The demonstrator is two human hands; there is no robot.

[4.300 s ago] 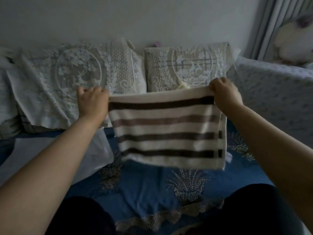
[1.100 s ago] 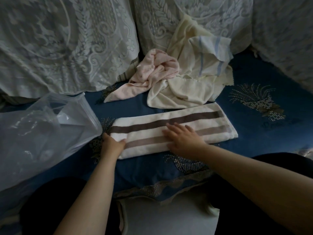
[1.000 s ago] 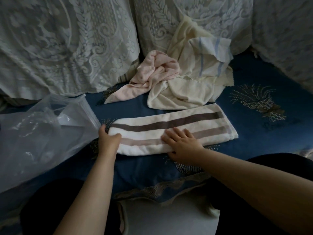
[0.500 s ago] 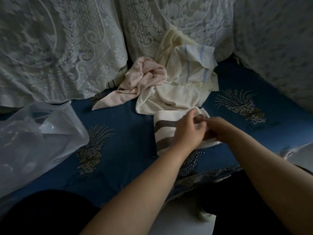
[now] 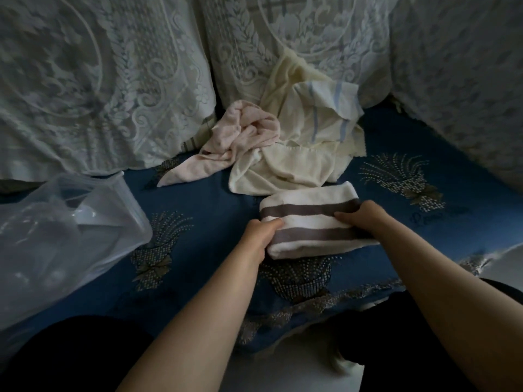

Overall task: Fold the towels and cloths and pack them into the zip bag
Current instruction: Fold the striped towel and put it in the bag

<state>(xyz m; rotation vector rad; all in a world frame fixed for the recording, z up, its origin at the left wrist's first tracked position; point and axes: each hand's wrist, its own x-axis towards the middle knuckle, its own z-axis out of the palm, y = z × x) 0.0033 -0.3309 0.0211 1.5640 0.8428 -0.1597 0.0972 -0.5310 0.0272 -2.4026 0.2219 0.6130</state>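
Observation:
The cream towel with brown stripes point(image 5: 308, 219) lies folded into a small thick block on the blue seat cover. My left hand point(image 5: 259, 236) grips its left end and my right hand point(image 5: 360, 217) holds its right end. Behind it lie a crumpled pink cloth point(image 5: 243, 137), a loose cream cloth point(image 5: 285, 171) and a cream cloth with blue stripes point(image 5: 325, 117). The clear zip bag point(image 5: 62, 233) lies open-mouthed at the left, apart from both hands.
Lace-covered cushions point(image 5: 107, 80) line the back, and a lace-draped armrest point(image 5: 464, 89) rises at the right. The blue patterned seat cover point(image 5: 198, 210) lies bare between the bag and the towel. My dark-clothed knees sit at the bottom edge.
The striped towel went from a long strip to a short block, folded in half from the left. My hands now sit on its two ends.

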